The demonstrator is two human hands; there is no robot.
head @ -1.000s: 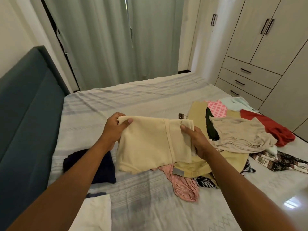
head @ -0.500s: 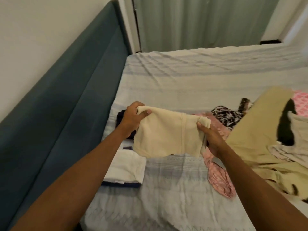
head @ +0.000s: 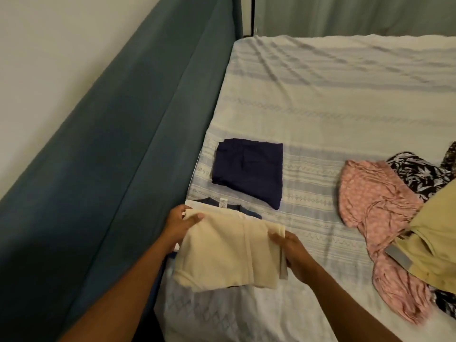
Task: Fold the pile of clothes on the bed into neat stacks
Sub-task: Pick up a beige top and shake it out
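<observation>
A folded cream garment (head: pixel 227 253) hangs flat between both hands, low over a stack of folded clothes (head: pixel 223 206) near the bed's left edge; only a dark blue collar with a white label shows from that stack. My left hand (head: pixel 181 223) pinches the cream piece's far left corner, thumb on top. My right hand (head: pixel 292 253) grips its right edge. A folded navy garment (head: pixel 249 171) lies flat just beyond. Unfolded clothes lie at the right: a pink patterned piece (head: pixel 377 218), a tan garment (head: pixel 436 240), a black-and-white print (head: pixel 419 174).
The teal padded headboard (head: pixel 111 156) runs along the left side, close to the stack. The striped pale bedsheet (head: pixel 345 107) stretches back to grey-green curtains (head: pixel 345 16) at the top.
Both hands carried the cream garment left and down, from mid-air above the bed to just over the stack by the headboard. The view swung left and down, so the wardrobe and most of the pile left the frame.
</observation>
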